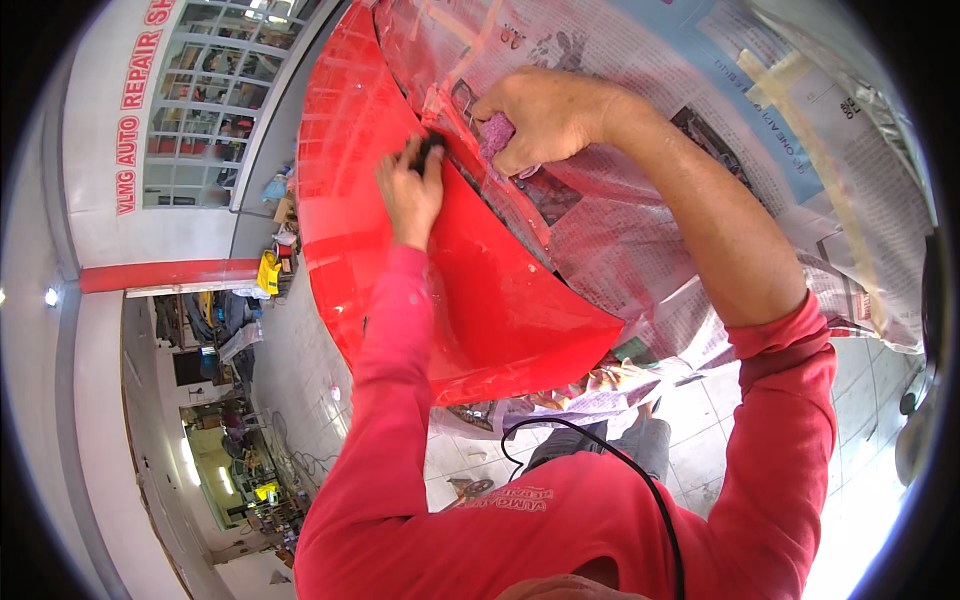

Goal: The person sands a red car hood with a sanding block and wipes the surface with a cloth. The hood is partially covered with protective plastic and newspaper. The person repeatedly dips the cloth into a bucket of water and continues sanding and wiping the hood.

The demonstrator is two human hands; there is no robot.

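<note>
A glossy red car body panel [475,320] fills the middle of the view. My left hand [410,195] reaches onto it with fingers curled around a small black block [431,147], pressed near the panel's seam; its exact kind is hard to make out. To the right of that seam, my right hand [555,115] grips a bunched purple cloth [496,135] with a rough texture, held over the masked side. Newspaper masking [625,215] under clear plastic film borders the seam, its edge smeared with red paint.
Strips of beige masking tape [830,185] hold the newspaper sheets at the right. A black cable [640,475] hangs across my red shirt. Grey floor tiles [705,410] show below the panel. A gridded window [205,110] and cluttered shelves [250,470] stand off to the left.
</note>
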